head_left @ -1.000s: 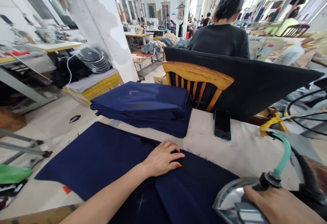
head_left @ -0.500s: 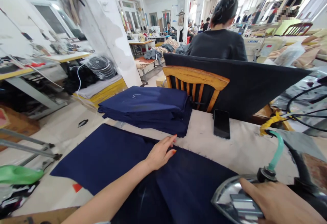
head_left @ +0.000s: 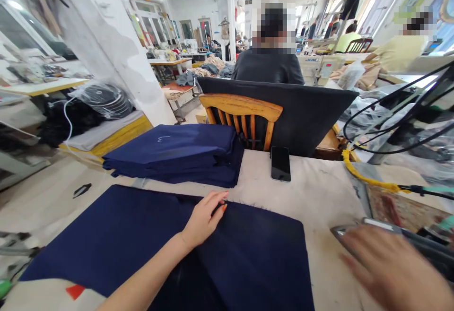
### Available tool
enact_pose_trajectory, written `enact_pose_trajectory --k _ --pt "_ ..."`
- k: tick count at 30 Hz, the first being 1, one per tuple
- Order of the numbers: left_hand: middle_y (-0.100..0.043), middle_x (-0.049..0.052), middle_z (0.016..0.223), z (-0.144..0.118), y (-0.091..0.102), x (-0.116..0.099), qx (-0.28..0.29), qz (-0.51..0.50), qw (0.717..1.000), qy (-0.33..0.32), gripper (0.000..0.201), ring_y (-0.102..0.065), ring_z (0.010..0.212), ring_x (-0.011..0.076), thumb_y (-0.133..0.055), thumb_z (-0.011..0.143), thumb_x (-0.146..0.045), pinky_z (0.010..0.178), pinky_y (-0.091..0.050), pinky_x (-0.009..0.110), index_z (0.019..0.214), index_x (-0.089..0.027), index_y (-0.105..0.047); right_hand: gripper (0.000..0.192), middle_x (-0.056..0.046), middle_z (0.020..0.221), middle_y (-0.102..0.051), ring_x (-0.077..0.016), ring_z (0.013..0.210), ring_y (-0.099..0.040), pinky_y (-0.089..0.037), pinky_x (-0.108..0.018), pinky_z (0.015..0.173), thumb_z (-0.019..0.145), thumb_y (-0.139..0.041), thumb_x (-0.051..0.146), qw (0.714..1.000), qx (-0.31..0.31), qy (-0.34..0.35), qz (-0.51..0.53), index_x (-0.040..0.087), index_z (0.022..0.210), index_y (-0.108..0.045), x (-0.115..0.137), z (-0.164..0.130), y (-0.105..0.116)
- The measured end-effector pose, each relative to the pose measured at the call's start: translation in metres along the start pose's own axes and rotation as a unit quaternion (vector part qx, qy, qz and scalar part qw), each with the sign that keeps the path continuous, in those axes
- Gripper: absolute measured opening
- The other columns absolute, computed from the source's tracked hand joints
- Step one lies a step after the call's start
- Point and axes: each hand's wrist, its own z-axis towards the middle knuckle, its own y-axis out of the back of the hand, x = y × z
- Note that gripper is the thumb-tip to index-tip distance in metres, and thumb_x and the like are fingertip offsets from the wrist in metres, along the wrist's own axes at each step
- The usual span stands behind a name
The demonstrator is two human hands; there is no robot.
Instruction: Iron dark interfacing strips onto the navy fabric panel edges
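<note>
A navy blue fabric piece point(head_left: 142, 235) lies across the pale table cover, its right edge fully visible. My left hand point(head_left: 204, 219) rests on the fabric near its far edge, fingers stretched out and slightly curved, thumb apart. At the right, my right hand point(head_left: 390, 259) is smeared by motion, so its fingers cannot be made out. Partly hidden behind that hand is a steam iron point(head_left: 338, 231), its metal tip showing to the left. Whether the hand still touches the iron, I cannot tell. A folded stack of navy fabric point(head_left: 177, 148), marked in white, sits beyond the left hand.
A black phone point(head_left: 280, 164) lies on the table cover point(head_left: 319, 193). Past the table stand a wooden chair point(head_left: 244, 105) and a dark cloth-covered panel point(head_left: 301, 112), with a seated person point(head_left: 269, 65) beyond. Black cables point(head_left: 390, 148) loop at right. A red scrap point(head_left: 75, 291) lies front left.
My right hand and the iron have moved right, off the navy fabric, baring its right edge. My left hand stays on the fabric. The whole view has swung to the right.
</note>
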Motion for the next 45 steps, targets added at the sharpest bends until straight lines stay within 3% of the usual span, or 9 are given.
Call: enact_pose_trajectory --k 6,9,15,21,27,31,35,40,45 --pt "-0.058 0.007 0.112 0.0 -0.013 -0.033 0.084 0.018 0.992 -0.089 0.027 -0.054 0.101 0.0174 -0.043 0.095 -0.016 0.09 -0.046 0.033 0.118 -0.022 -0.055 0.026 -0.003 0.089 -0.065 -0.018 0.079 -0.061 -0.046 -0.029 0.065 0.084 -0.041 0.01 1.0 0.008 0.027 0.008 0.021 0.099 -0.059 0.093 0.008 -0.058" --pt "-0.06 0.006 0.107 0.0 -0.019 -0.041 0.106 0.007 0.988 -0.108 0.025 -0.055 0.093 0.0161 -0.042 0.094 -0.014 0.083 -0.046 0.031 0.115 -0.02 -0.056 0.022 -0.001 0.077 -0.059 -0.0137 0.069 -0.059 -0.044 -0.024 0.059 0.091 -0.037 0.018 0.984 0.056 -0.065 0.159 0.022 0.081 -0.056 0.088 0.012 -0.06" --pt "-0.062 0.005 0.102 0.01 -0.033 -0.059 0.171 0.037 0.97 -0.17 0.021 -0.055 0.087 0.0154 -0.043 0.094 -0.015 0.076 -0.042 0.03 0.108 -0.019 -0.058 0.033 0.003 0.056 -0.051 -0.0129 0.056 -0.048 -0.036 -0.025 0.053 0.083 -0.05 0.043 0.874 0.102 -0.264 0.395 0.02 0.061 -0.047 0.053 0.039 -0.066" --pt "-0.062 0.001 0.1 0.036 -0.066 -0.067 0.229 0.154 0.942 -0.192 0.014 -0.054 0.088 0.0166 -0.047 0.094 -0.022 0.071 -0.043 0.029 0.098 -0.02 -0.061 0.034 0.002 0.059 -0.052 -0.0139 0.059 -0.05 -0.039 -0.028 0.058 0.085 -0.044 0.049 0.846 0.092 -0.278 0.446 0.02 0.067 -0.05 0.021 0.061 -0.076" --pt "-0.059 -0.001 0.084 0.048 -0.074 -0.071 0.27 0.168 0.929 -0.191 0.017 -0.054 0.078 0.0156 -0.057 0.09 -0.038 0.065 -0.04 0.029 0.092 -0.022 -0.064 0.029 -0.004 0.092 -0.068 -0.0196 0.083 -0.062 -0.049 -0.031 0.071 0.074 -0.053 0.033 0.822 0.136 -0.232 0.503 0.018 0.096 -0.062 0.032 0.07 -0.061" --pt "-0.06 -0.001 0.078 0.038 -0.047 -0.082 0.267 0.116 0.915 -0.28 0.013 -0.051 0.075 0.0144 -0.053 0.091 -0.03 0.066 -0.035 0.031 0.087 -0.022 -0.063 0.043 -0.003 0.095 -0.068 -0.0191 0.075 -0.062 -0.049 -0.033 0.069 0.065 -0.051 0.019 0.843 0.171 -0.2 0.469 0.021 0.105 -0.066 0.04 0.063 -0.046" --pt "-0.064 -0.002 0.088 0.035 -0.031 -0.087 0.252 0.076 0.917 -0.301 0.015 -0.051 0.075 0.0131 -0.051 0.092 -0.029 0.068 -0.035 0.031 0.087 -0.021 -0.063 0.063 -0.004 0.098 -0.067 -0.0222 0.092 -0.063 -0.05 -0.036 0.08 0.059 -0.046 0.009 0.922 0.186 -0.114 0.321 0.03 0.116 -0.062 0.051 0.046 -0.036" --pt "-0.063 0.0 0.096 0.055 -0.057 -0.075 0.266 0.091 0.917 -0.284 0.011 -0.055 0.084 0.0138 -0.054 0.09 -0.026 0.073 -0.04 0.029 0.086 -0.02 -0.063 0.053 -0.003 0.099 -0.066 -0.0211 0.09 -0.064 -0.053 -0.032 0.072 0.062 -0.042 0.005 0.961 0.163 -0.099 0.199 0.031 0.101 -0.066 0.05 0.027 -0.026" --pt "-0.061 0.001 0.1 0.07 -0.085 -0.075 0.307 0.145 0.917 -0.208 0.028 -0.058 0.086 0.0179 -0.067 0.08 -0.038 0.059 -0.043 0.026 0.1 -0.021 -0.058 0.032 -0.007 0.104 -0.063 -0.018 0.091 -0.063 -0.051 -0.027 0.073 0.084 -0.041 0.017 0.991 0.05 -0.1 0.074 0.026 0.105 -0.063 -0.003 0.011 0.007"
